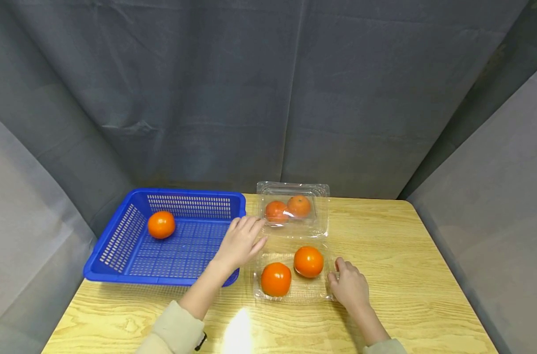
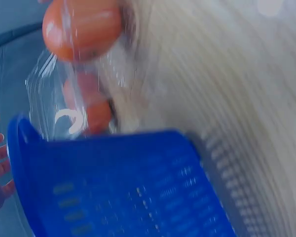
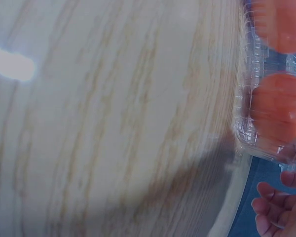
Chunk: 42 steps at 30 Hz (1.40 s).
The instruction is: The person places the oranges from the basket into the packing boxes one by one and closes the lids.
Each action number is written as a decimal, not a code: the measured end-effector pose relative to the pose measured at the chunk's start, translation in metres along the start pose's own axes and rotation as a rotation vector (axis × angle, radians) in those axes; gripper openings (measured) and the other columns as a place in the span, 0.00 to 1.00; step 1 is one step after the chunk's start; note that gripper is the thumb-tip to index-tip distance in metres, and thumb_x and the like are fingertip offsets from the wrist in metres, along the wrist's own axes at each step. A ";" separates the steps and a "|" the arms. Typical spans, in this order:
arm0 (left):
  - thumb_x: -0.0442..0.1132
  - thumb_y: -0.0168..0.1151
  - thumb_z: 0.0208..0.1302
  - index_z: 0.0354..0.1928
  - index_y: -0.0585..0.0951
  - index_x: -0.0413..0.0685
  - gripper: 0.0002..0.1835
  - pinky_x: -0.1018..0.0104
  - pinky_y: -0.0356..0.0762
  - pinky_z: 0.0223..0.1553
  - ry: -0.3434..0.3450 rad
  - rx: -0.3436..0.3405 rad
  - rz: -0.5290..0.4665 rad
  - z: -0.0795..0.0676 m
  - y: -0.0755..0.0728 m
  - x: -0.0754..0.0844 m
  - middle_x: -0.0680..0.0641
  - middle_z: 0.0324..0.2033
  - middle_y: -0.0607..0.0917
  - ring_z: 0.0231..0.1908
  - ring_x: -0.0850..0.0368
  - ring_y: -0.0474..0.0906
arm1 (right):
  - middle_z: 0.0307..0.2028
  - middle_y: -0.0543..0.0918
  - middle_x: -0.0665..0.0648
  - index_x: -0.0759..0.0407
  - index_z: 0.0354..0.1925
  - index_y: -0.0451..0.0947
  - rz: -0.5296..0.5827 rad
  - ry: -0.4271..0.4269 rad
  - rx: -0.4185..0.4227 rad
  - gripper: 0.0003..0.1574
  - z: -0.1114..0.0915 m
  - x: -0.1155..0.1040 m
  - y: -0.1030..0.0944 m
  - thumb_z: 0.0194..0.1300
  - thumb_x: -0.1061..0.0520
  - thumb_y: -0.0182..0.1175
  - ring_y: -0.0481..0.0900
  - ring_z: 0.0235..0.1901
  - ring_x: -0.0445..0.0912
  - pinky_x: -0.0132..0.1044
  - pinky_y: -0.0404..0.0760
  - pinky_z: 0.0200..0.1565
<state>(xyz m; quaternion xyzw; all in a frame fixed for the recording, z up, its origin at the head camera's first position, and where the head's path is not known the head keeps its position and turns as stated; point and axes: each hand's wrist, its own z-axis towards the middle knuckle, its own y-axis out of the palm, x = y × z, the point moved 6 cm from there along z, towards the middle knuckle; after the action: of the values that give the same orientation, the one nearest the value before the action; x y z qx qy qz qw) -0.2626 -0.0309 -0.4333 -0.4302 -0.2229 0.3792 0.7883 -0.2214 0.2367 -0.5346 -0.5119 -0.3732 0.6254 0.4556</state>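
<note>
In the head view my left hand (image 1: 240, 242) reaches over the right rim of a blue basket (image 1: 162, 281), fingers extended toward the raised lid (image 1: 320, 212) of a clear plastic container. A smooth orange fruit (image 1: 275, 279), like a persimmon, and a second one (image 1: 308, 261) sit in the container's base (image 1: 303, 295). Two more orange fruits show through the lid; whether they lie behind it is unclear. My right hand (image 1: 351, 286) is at the base's right edge, fingers loosely bent. In the right wrist view its thumb overlaps the container's corner (image 3: 246, 140); contact is hard to judge.
One orange fruit (image 1: 161, 224) lies in the basket, toward its left side. Basket and container stand on a wooden table (image 1: 396, 246). Grey curtains (image 1: 206, 98) hang behind the table and along both sides.
</note>
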 end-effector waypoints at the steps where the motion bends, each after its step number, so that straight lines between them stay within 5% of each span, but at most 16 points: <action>1: 0.49 0.55 0.61 0.52 0.75 0.45 0.21 0.54 0.67 0.51 -0.012 0.015 0.005 0.000 -0.002 -0.005 0.46 0.48 0.77 0.50 0.51 0.71 | 0.22 0.72 0.55 0.60 0.33 0.70 0.000 -0.001 -0.002 0.11 0.000 0.000 0.000 0.54 0.55 0.58 0.69 0.21 0.49 0.41 0.67 0.22; 13: 0.46 0.54 0.61 0.52 0.75 0.43 0.20 0.49 0.64 0.53 -0.225 0.020 0.017 -0.013 -0.021 -0.076 0.42 0.49 0.76 0.51 0.46 0.70 | 0.22 0.72 0.55 0.61 0.34 0.70 0.004 0.005 -0.028 0.12 -0.001 0.000 -0.002 0.55 0.54 0.58 0.68 0.21 0.48 0.40 0.66 0.21; 31: 0.45 0.56 0.59 0.54 0.71 0.37 0.24 0.43 0.58 0.53 -0.506 -0.086 0.080 -0.055 -0.013 -0.157 0.35 0.50 0.73 0.53 0.38 0.65 | 0.22 0.71 0.55 0.61 0.34 0.70 -0.001 0.011 -0.019 0.11 -0.001 0.001 -0.001 0.55 0.55 0.58 0.68 0.20 0.48 0.40 0.66 0.21; 42: 0.42 0.56 0.58 0.58 0.67 0.35 0.28 0.40 0.56 0.55 -0.609 -0.231 0.064 -0.079 0.003 -0.191 0.33 0.54 0.68 0.56 0.36 0.60 | 0.22 0.72 0.55 0.61 0.34 0.70 0.001 0.002 -0.010 0.11 -0.002 0.002 -0.001 0.55 0.55 0.58 0.68 0.20 0.48 0.40 0.67 0.21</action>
<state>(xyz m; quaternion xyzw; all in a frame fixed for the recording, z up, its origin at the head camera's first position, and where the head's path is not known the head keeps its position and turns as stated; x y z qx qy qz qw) -0.3278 -0.2205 -0.4827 -0.3905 -0.4761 0.4874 0.6191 -0.2193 0.2386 -0.5342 -0.5149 -0.3758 0.6234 0.4528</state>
